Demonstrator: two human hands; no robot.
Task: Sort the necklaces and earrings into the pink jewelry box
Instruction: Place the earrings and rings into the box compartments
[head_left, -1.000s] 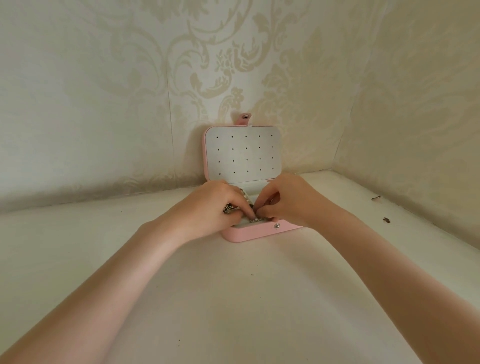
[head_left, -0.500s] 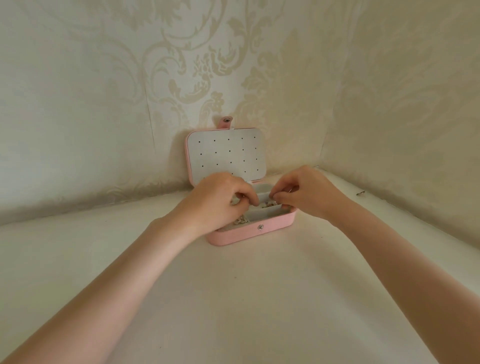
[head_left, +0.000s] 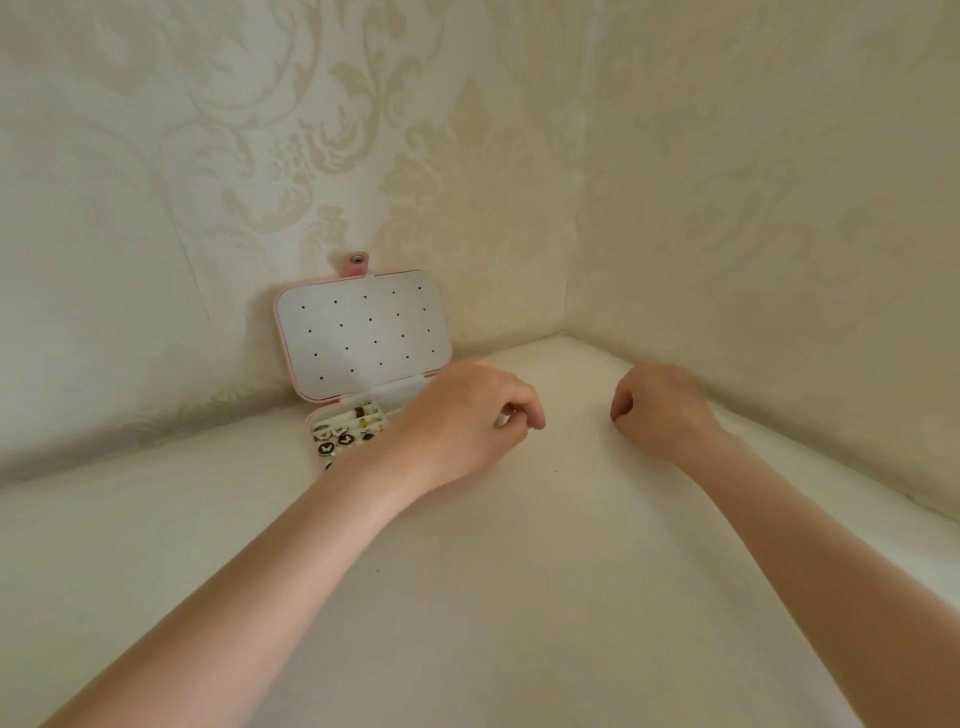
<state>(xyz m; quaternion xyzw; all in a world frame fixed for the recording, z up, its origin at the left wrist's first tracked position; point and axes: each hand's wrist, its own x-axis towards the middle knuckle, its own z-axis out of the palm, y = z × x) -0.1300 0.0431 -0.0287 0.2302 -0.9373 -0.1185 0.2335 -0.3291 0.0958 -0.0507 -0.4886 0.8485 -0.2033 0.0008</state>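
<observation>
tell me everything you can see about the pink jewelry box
The pink jewelry box stands open on the white surface, its lid upright against the patterned wall. The lid's pale lining is dotted with small holes, and a snap tab sticks up on top. Small black and white pieces lie in the tray. The left hand hides its right part.

Open pink jewelry box (head_left: 306, 421) sits on white table (head_left: 519, 597).

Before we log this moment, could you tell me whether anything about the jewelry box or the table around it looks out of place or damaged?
Nothing stands out. The pink jewelry box stands open against the wall, its dotted lid panel upright, and small jewelry pieces lie inside its tray. Nothing visibly lies spilled on the table.
</observation>
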